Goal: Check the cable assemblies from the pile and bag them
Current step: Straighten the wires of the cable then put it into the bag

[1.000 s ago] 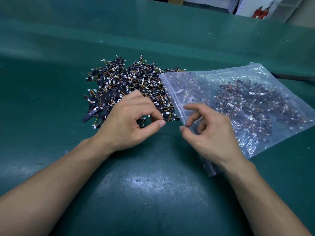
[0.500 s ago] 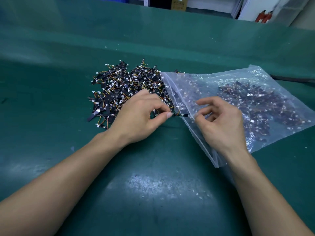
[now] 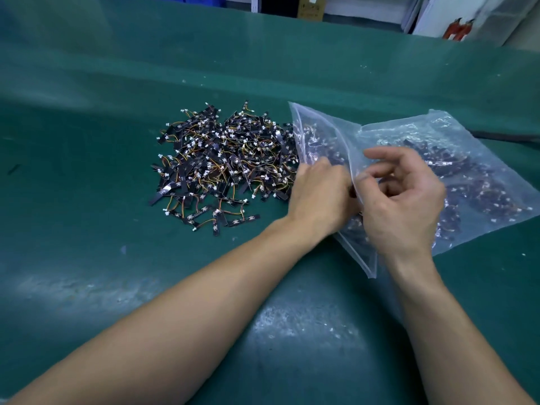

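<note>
Worn green table mat [image 3: 87,287], cardboard box [image 3: 311,7] beyond it.

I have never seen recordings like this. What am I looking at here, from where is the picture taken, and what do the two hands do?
There is no machine here: a person works with two bare hands. The camera sits on the person's head and looks forward and down, so the arms enter from the bottom edge. On the dark green table mat lies a loose pile of small black cable assemblies with orange and yellow wires and white plugs. To its right lies a clear plastic bag, already partly filled with the same parts. The right hand pinches the upper edge of the bag's mouth and lifts it open. The left hand reaches into that opening; its fingertips are hidden, so I cannot tell whether it holds a part.
</note>
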`<state>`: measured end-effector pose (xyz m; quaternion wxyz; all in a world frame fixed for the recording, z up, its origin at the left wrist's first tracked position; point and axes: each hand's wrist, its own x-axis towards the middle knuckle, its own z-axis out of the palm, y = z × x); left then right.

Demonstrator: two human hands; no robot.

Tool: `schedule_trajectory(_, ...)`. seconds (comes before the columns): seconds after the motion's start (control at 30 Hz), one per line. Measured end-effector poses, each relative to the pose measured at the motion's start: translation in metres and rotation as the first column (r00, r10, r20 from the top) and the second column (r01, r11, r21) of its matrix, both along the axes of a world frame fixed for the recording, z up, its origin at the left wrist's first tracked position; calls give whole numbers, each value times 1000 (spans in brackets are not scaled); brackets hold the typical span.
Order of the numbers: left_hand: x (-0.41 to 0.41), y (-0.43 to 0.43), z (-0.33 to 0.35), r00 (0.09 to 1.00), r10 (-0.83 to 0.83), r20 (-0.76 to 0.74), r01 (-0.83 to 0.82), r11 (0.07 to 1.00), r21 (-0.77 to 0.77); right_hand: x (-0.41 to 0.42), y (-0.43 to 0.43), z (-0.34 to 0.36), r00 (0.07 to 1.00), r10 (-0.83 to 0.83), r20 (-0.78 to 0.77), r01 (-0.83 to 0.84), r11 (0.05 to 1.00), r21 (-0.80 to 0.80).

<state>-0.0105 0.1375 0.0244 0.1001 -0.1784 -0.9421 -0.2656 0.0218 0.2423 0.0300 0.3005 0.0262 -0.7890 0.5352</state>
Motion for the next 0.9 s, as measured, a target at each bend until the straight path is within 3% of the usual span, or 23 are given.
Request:
schedule_trajectory(0.27,8,-28,-10,999,-24,-40,26,997,72,0,-5,-5,997,65,53,-67,997,41)
schedule_trajectory(0.4,12,-89,-8,990,-72,-124,83,993,86,0,-8,-12,984,96,152,-119,981,151)
schedule_trajectory(0.6,16,-155,-15,993,67,-100,-64,997,41,-3,-11,-30,895,127,427,-304,875,377)
schedule_trajectory(0.9,16,-164,-19,997,43,-56,-48,996,-76,1,-18,-36,893,252,374,-383,862,332)
